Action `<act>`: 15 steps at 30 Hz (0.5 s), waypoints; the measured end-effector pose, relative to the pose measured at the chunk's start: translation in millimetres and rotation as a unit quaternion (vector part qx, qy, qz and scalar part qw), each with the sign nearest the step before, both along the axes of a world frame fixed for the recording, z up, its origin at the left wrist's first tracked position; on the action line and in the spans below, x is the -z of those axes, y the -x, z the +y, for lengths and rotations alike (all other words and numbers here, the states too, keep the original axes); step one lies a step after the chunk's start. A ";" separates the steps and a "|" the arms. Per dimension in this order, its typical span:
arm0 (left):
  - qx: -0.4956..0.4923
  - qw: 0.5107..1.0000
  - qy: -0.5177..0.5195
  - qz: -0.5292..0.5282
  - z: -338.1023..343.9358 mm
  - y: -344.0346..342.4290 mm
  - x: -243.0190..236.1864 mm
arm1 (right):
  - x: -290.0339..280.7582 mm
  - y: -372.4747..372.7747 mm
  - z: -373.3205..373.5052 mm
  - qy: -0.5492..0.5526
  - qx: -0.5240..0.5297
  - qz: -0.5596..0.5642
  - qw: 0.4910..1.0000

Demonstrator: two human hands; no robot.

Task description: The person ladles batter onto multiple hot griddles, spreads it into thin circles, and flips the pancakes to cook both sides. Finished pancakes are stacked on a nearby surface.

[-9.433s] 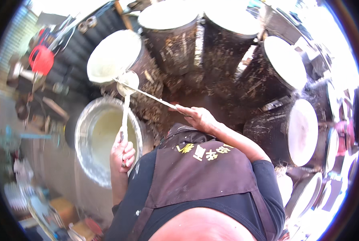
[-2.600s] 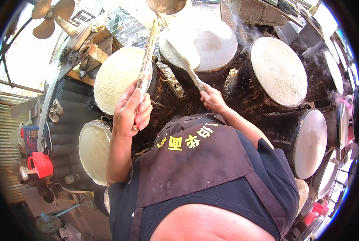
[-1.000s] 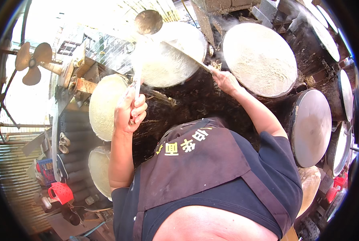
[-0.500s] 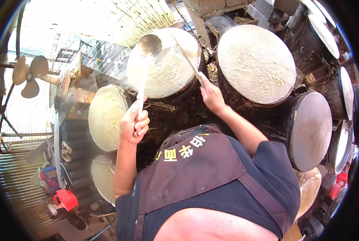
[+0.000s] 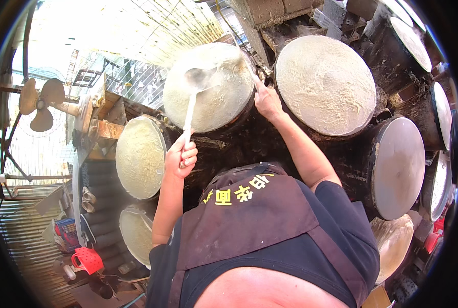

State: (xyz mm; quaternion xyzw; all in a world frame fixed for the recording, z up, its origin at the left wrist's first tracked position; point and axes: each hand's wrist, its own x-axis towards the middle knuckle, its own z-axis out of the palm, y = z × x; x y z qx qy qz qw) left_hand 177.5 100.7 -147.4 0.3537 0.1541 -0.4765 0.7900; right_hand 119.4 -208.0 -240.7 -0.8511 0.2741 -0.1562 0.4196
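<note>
My left hand is closed around the white handle of a ladle. The ladle's round bowl hangs over the far-left round pan, whose top carries a pale, creamy layer. At that pan's right rim, my right hand is closed on a thin, flat, scraper-like tool, its blade hard to make out against the bright pan. To the right of this hand lies a second round pan with a rough cream-coloured surface.
Smaller-looking pale round pans stand at my left. A smooth grey-topped drum is on the right, with several more beyond. A fan, a red perforated basket and a corrugated wall are on the far left.
The ladle's bowl has moved down and nearer over the pan. My right hand has shifted slightly along the rim, and its tool has swung away from the pan's middle.
</note>
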 end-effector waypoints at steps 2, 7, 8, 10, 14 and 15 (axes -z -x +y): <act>-0.020 1.000 0.008 -0.005 14.0 7.1 5.0 | 14.9 -4.4 20.8 0.051 -0.021 0.055 0.997; -0.032 0.999 0.018 0.024 39.5 28.0 -0.3 | 13.8 -22.4 30.5 0.084 -0.130 -0.009 0.988; -0.034 0.999 0.020 0.032 45.7 31.1 -3.4 | 16.3 -20.4 23.8 0.095 -0.144 -0.034 0.984; -0.041 0.999 0.018 0.031 61.2 41.2 -7.8 | -1.9 -2.1 15.5 0.031 -0.063 0.016 0.997; -0.038 0.999 -0.021 0.018 70.2 60.2 -19.1 | 6.6 5.4 33.1 0.037 -0.041 0.072 0.996; -0.031 0.999 -0.026 0.009 69.4 63.4 -21.4 | -8.9 5.8 46.2 0.020 -0.070 0.097 0.993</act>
